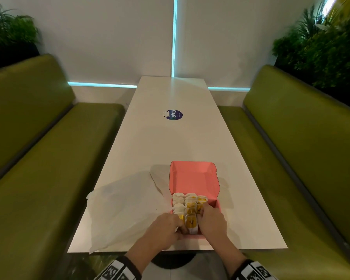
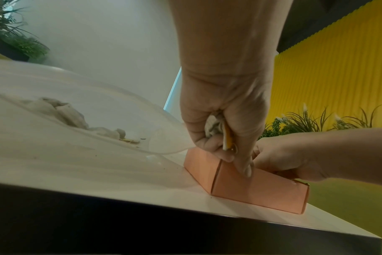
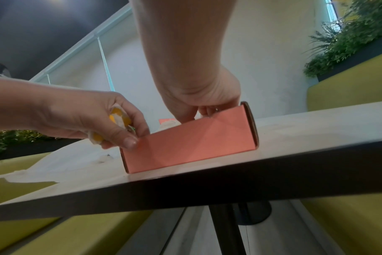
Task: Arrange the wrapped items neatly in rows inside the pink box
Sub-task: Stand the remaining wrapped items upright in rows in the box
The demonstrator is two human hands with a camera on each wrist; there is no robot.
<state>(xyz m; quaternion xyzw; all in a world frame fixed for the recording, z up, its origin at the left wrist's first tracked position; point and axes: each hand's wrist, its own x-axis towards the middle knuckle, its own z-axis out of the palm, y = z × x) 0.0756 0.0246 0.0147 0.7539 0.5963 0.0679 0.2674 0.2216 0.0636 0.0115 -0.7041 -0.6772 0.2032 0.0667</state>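
The left hand (image 1: 166, 226) curls its fingers around a yellow-and-white wrapped item (image 1: 181, 217) at the near-left corner of the pink box (image 1: 193, 178), seen from the head view. The right hand (image 1: 211, 219) reaches into the box from 5 o'clock, its fingers bent down among the rows of wrapped items (image 1: 190, 207); whether it pinches one cannot be told here. The items fill the near half of the box in three rows, and the open lid stands up at 12 o'clock. The box sits near the front edge of the long white table (image 1: 170, 142), with a clear plastic bag (image 1: 121, 207) lying at its 9 o'clock. A round blue sticker (image 1: 174, 114) lies far up the table at 12 o'clock. Green benches (image 1: 38, 158) flank both sides.

In the left wrist view, the left hand (image 2: 225, 120) clutches the wrapped item (image 2: 220, 132) in its fist, thumb tip touching the pink box's outer wall (image 2: 257, 191). The right hand (image 2: 283, 158) rests over the box at 3 o'clock. The plastic bag (image 2: 87, 112) spreads away at 9 o'clock.

In the right wrist view, the right hand (image 3: 199, 100) dips behind the box's front wall (image 3: 190, 139), fingertips hidden, so its grip cannot be told. At 9 o'clock the left hand (image 3: 87, 119) holds the item (image 3: 118, 119), thumb against the box corner.
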